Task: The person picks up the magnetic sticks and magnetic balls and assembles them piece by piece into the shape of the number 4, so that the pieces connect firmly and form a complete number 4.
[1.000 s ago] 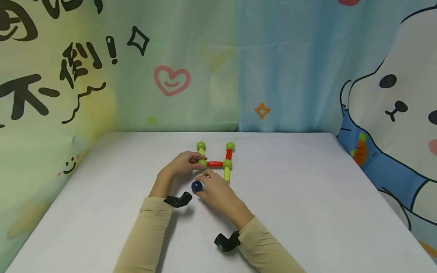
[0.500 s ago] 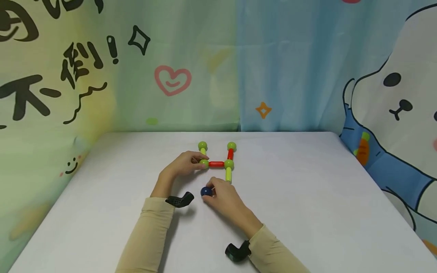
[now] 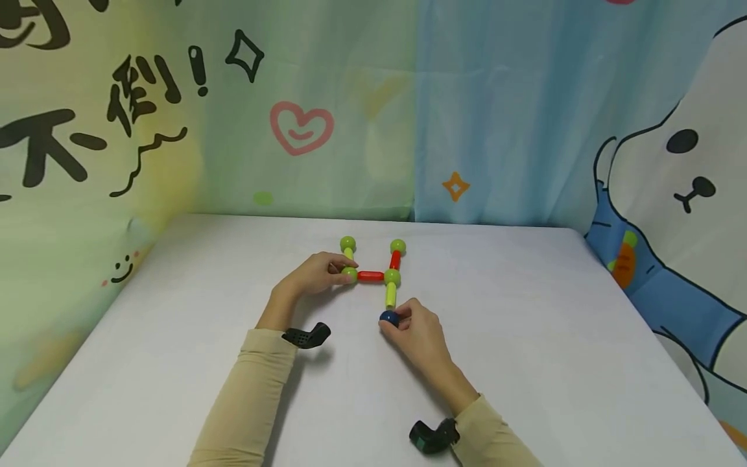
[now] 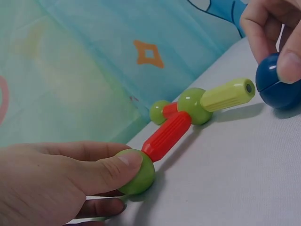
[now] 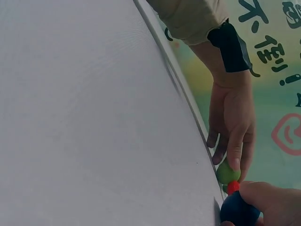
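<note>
A construction of green balls and short rods lies on the white table (image 3: pixel 245 389). My left hand (image 3: pixel 318 272) pinches its near-left green ball (image 4: pixel 142 176) between thumb and fingers. From that ball a red rod (image 4: pixel 167 135) runs to another green ball (image 4: pixel 192 104), which bears a yellow-green rod (image 4: pixel 225 96) pointing toward me. Thumb and fingers of my right hand (image 3: pixel 423 334) grip a dark blue ball (image 4: pixel 273 89), close in front of that rod's free end; the left wrist view shows a narrow gap there. Two more green balls (image 3: pixel 398 246) top the far ends.
A printed cloth backdrop (image 3: pixel 496 117) hangs behind the table's far edge. Black wrist devices (image 3: pixel 432 436) sit on both sleeves, the right one low over the table.
My right hand has carried the dark blue ball rightward, from near my left hand to the end of the yellow-green rod. My left hand keeps its hold on the green ball.
</note>
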### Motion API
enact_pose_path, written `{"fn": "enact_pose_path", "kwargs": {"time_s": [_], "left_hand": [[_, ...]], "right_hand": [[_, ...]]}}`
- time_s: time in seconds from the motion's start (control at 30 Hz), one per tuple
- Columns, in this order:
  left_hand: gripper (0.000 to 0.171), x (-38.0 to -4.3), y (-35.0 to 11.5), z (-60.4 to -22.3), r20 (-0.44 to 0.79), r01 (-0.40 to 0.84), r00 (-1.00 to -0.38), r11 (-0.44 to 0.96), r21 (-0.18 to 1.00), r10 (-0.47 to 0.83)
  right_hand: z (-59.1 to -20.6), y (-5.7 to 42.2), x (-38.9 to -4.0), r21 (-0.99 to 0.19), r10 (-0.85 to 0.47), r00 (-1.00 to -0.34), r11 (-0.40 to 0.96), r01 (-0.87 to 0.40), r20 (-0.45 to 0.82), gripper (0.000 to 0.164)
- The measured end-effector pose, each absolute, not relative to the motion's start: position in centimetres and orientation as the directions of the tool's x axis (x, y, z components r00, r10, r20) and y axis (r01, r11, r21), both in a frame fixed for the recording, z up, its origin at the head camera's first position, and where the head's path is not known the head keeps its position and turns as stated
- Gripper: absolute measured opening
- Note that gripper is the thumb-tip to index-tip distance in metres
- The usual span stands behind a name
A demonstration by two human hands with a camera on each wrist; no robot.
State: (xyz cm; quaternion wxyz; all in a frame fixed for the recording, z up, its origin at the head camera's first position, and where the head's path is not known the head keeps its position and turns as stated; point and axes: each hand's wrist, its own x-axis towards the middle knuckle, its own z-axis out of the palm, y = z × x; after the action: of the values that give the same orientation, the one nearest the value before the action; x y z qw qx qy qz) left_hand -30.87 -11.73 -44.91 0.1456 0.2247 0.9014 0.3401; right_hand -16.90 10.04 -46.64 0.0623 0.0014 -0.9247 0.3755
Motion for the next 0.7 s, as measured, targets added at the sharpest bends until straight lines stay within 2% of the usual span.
{"fn": "enact_pose_path", "kwargs": {"time_s": [0.43, 0.7], "left_hand": [[0.034, -30.53, -11.63, -45.04, -0.105, 0.309, -0.856, 0.664, 0.681, 0.506], [0.036, -30.14, -11.55, -45.21, -0.133, 0.293, -0.857, 0.684, 0.668, 0.497]], "right_hand": [[-46.58, 10.03, -16.99, -0.697, 0.077, -0.990, 0.717, -0.029, 0.120, 0.035], [-46.87, 10.11, -16.78, -0.697, 0.085, -0.994, 0.717, 0.009, 0.075, 0.039]]}}
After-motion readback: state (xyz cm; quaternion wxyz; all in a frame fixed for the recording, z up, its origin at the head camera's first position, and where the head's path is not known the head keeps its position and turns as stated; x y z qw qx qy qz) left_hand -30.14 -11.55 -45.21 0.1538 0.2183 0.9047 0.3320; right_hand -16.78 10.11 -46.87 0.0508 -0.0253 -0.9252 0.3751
